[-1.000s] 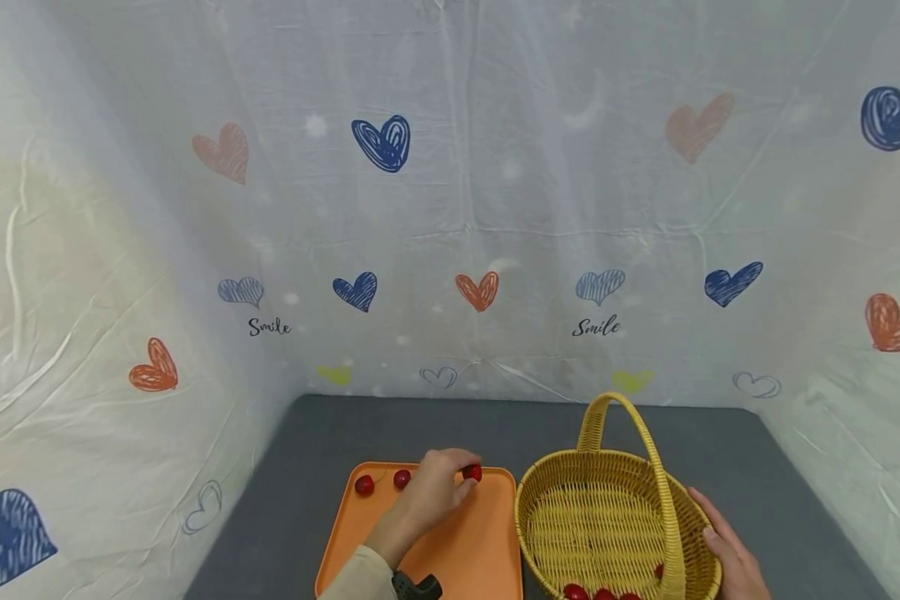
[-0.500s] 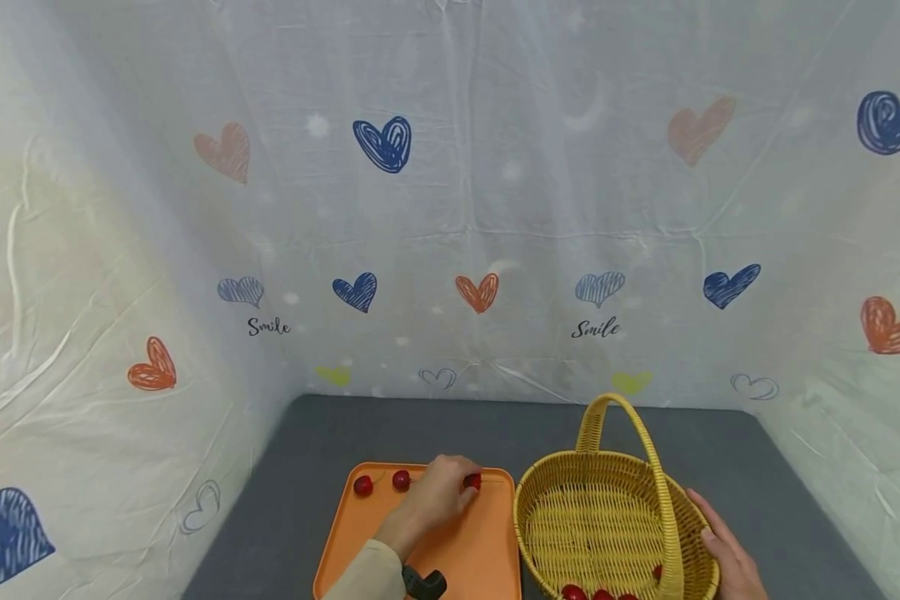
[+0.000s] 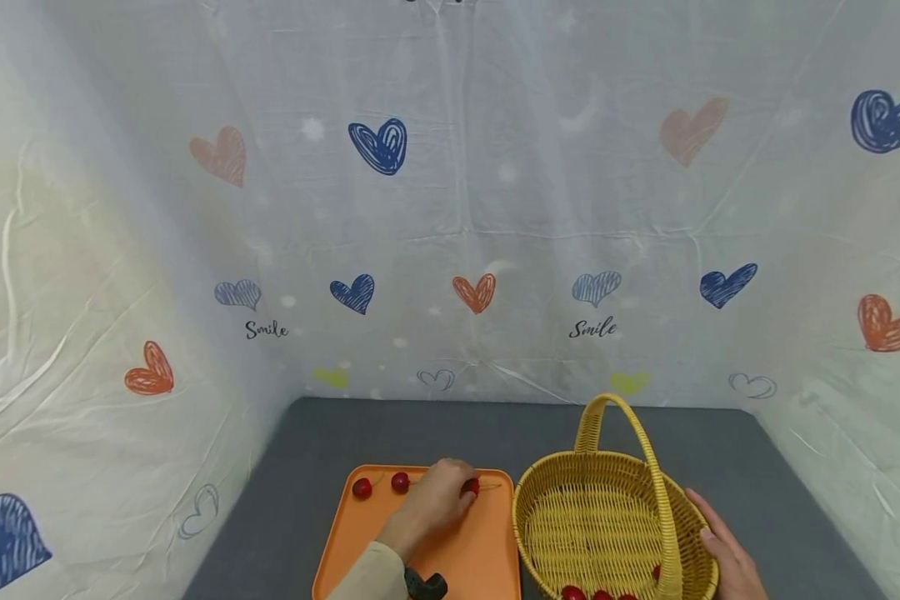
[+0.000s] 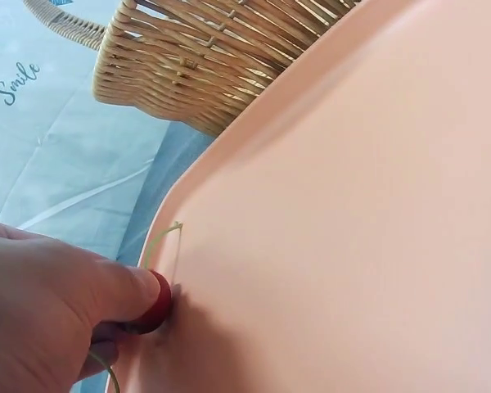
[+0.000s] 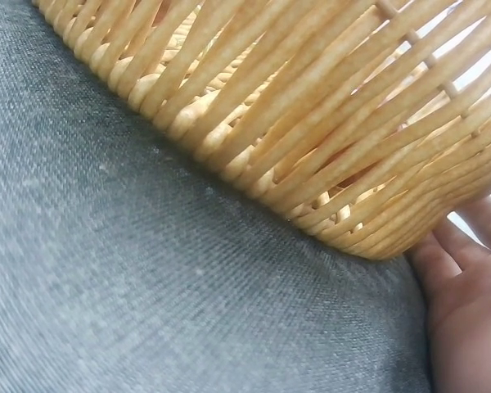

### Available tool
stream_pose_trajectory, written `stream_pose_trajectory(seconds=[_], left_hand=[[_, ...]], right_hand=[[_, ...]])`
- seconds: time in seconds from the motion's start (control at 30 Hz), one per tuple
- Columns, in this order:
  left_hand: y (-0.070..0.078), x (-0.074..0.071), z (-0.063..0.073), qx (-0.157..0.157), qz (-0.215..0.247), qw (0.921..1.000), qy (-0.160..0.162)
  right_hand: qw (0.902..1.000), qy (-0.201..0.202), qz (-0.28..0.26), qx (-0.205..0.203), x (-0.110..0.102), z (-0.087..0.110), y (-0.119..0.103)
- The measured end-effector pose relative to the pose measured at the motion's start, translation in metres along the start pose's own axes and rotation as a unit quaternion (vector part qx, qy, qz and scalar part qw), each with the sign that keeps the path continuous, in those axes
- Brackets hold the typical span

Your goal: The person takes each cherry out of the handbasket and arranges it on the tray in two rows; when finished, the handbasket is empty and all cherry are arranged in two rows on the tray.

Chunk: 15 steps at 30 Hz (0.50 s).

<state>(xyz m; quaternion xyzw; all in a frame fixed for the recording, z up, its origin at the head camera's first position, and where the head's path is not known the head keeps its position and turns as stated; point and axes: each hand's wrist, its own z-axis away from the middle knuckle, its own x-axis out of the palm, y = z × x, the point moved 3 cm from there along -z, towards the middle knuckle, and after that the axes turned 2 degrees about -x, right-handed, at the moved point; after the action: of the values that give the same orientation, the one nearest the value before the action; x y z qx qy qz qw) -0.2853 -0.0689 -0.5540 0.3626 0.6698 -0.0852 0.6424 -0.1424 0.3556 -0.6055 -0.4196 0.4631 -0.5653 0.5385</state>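
Note:
My left hand [image 3: 438, 500] is over the far right part of an orange tray [image 3: 480, 558]. Its thumb and fingers pinch a red cherry [image 4: 157, 303], which sits at or very near the tray's surface, stem pointing away from the hand. Two more cherries with stems, one at the far left corner [image 3: 362, 488] and one beside the hand [image 3: 400, 482], lie on the tray. My right hand [image 3: 731, 554] touches the outer right side of a yellow wicker basket [image 3: 592, 517], its fingers extended along the weave. Several cherries [image 3: 572, 592] lie in the basket's near end.
The basket stands just right of the tray, its tall arched handle [image 3: 648, 450] rising over it. Both are on a grey cloth-covered table [image 3: 420, 425]. A white curtain [image 3: 540, 250] printed with hearts hangs behind and at both sides.
My left hand has lowered slightly toward the tray with the cherry, whose stem now shows to the right. The right hand stays on the basket, which keeps its place.

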Motion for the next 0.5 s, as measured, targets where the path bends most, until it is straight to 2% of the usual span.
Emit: stream_pose_trajectory(seconds=[0.07,0.17,0.27,0.37,0.5], left_hand=[[-0.001,-0.001,0.002,0.006,0.016,0.9996,0.020],[-0.001,-0.006,0.004,0.007,0.069,0.9961,0.054],[0.000,-0.013,0.006,-0.008,0.150,0.9860,0.072],[0.006,-0.020,0.010,-0.027,0.240,0.9682,0.065],[0.019,-0.026,0.014,-0.035,0.356,0.9337,0.017]], right_hand=[[1.0000,0.002,-0.001,-0.003,0.000,0.000,0.000],[1.0000,0.001,0.000,-0.008,0.000,0.001,0.001],[0.9999,0.002,-0.005,-0.015,0.001,0.001,0.001],[0.9998,0.005,-0.011,-0.015,0.001,0.001,0.001],[0.9998,0.014,-0.014,-0.009,0.003,0.002,0.000]])
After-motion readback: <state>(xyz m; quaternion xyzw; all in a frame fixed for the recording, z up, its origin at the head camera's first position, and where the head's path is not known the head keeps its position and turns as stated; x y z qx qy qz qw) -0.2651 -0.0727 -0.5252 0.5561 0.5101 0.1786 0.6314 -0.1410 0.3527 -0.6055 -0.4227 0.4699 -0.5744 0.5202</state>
